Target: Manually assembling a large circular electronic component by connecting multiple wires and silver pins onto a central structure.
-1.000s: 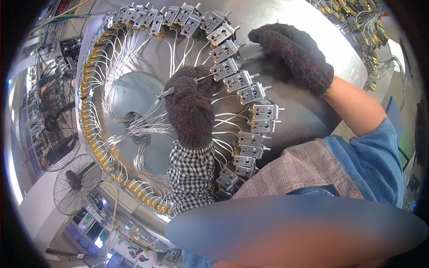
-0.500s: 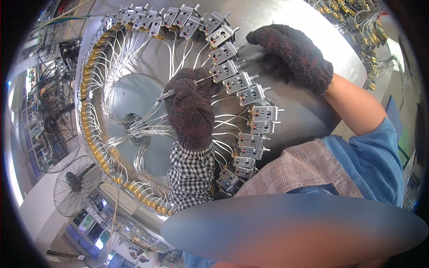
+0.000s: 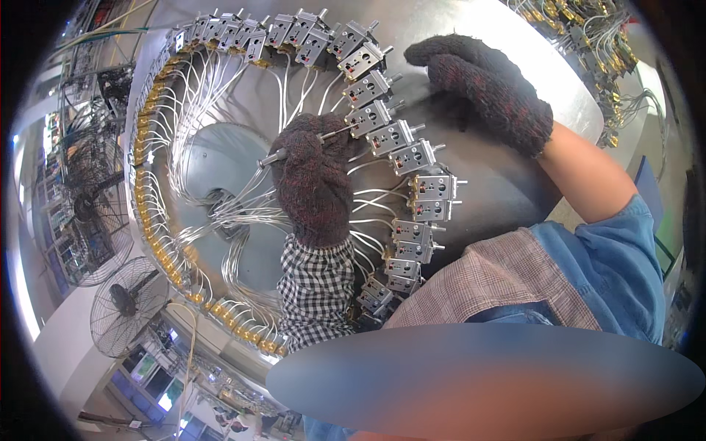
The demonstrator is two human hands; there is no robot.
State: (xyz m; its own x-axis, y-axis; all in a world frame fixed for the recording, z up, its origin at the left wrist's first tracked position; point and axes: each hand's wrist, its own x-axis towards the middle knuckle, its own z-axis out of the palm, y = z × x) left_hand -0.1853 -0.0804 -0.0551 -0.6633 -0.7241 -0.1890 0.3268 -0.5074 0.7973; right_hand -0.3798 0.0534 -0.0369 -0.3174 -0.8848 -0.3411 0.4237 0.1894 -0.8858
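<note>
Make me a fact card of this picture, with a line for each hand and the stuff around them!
Left hand: gloved in dark knit, grip closed around a slim, shiny metal tool
Tool tip: at a silver, rectangular metal box
Right hand: gloved in dark knit, over a smooth grey metal surface; underside hidden
Left forearm: black-and-white checked fabric sleeve
Boxes: many more, in a curved row
Wires: thin white wires, gathered near the middle
Background: round black wire-cage fan, lower left
</note>
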